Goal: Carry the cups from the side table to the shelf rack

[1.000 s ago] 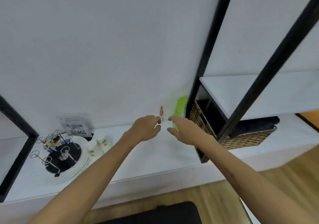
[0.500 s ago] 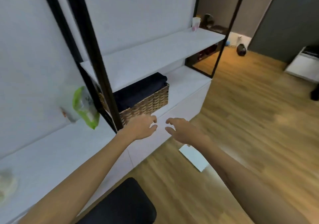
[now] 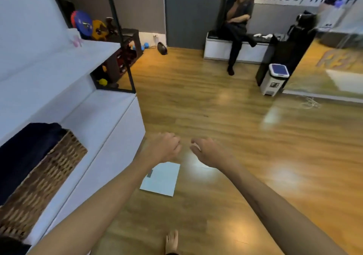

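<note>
View has swung rightward, away from the white wall and the side table with its small cups, which are now out of frame. The wicker basket (image 3: 39, 178), previously centre frame, now sits at the near left; the shelf rack (image 3: 59, 58) runs along the left side. Newly in view: open wood floor (image 3: 216, 107), a seated person (image 3: 236, 27) on a far bench, a pedal bin (image 3: 275, 79) at far right, and a white sheet (image 3: 163, 180) on the floor below the hands.
</note>
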